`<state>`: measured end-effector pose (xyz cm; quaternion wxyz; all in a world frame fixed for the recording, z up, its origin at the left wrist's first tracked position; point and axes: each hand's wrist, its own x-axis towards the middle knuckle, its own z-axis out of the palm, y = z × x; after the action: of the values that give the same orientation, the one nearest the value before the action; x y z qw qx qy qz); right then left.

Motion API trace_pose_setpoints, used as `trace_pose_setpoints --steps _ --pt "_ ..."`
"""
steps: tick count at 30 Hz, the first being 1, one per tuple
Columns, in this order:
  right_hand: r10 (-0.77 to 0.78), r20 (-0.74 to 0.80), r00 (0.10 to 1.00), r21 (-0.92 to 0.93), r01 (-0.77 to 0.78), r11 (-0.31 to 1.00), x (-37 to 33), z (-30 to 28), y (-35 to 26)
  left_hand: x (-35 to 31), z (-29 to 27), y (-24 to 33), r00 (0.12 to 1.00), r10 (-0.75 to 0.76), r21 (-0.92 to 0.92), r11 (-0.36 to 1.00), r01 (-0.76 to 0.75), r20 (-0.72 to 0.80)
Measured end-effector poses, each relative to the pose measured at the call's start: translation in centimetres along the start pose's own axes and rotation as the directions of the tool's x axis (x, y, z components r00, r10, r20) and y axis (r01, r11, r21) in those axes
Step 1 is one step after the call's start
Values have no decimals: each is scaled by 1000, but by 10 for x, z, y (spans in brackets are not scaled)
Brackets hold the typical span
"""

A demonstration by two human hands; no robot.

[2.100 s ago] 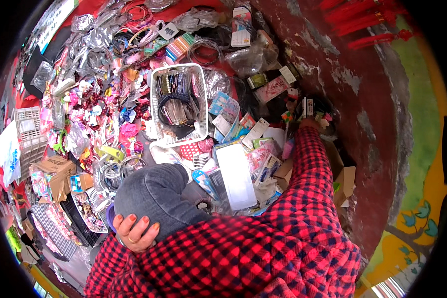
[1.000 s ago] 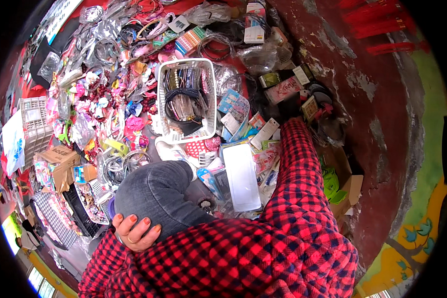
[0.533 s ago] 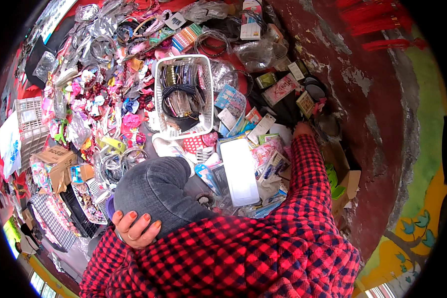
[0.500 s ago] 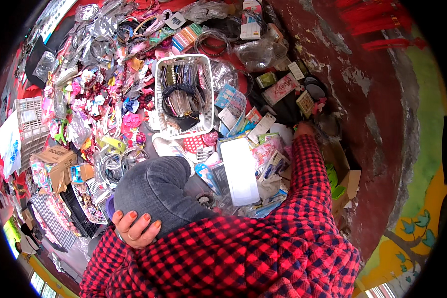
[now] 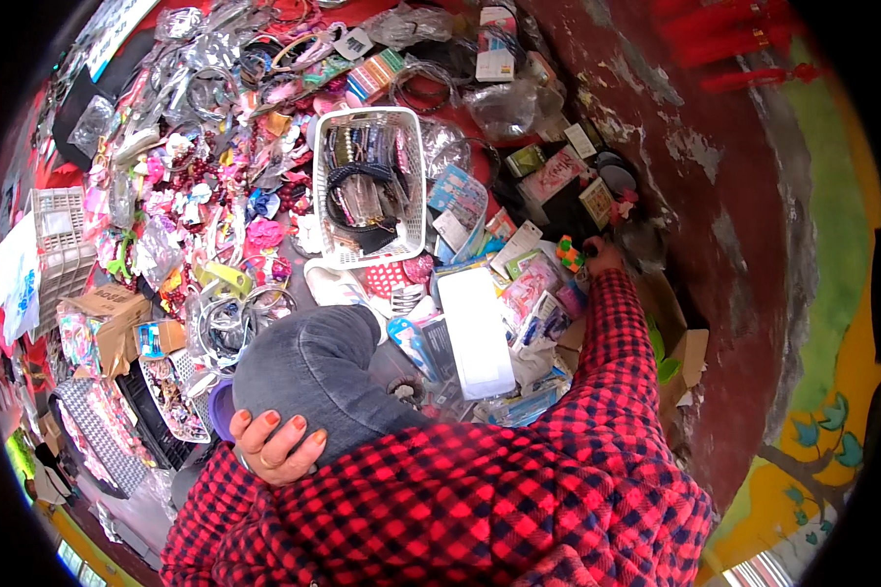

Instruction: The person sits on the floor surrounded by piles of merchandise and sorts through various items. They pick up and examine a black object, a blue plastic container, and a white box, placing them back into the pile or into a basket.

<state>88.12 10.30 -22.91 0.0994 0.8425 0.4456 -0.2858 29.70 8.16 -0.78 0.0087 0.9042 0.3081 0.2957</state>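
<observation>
While the left hand [image 5: 279, 448] lies unclosed on the knee [image 5: 308, 377] and the right hand [image 5: 606, 256], its closure not discernible, is just beside the orange-and-green item [image 5: 569, 254] near the packets [image 5: 533, 289], keep any lift vertical and the sleeve [image 5: 617, 338] clear to avoid dragging them.
</observation>
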Motion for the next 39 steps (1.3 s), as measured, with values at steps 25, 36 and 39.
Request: trace_pose_setpoints --steps 25,36,39 --pt "-394 -32 918 403 373 836 -30 139 -282 -60 -23 -20 988 -76 -28 997 73 -137" --pt "-522 -87 848 489 493 719 -76 128 -317 -64 -28 -22 986 -109 -23 994 107 -125" --pt "-428 -35 903 426 401 811 -87 124 -321 -65 -26 -21 983 -119 -24 993 117 -140"
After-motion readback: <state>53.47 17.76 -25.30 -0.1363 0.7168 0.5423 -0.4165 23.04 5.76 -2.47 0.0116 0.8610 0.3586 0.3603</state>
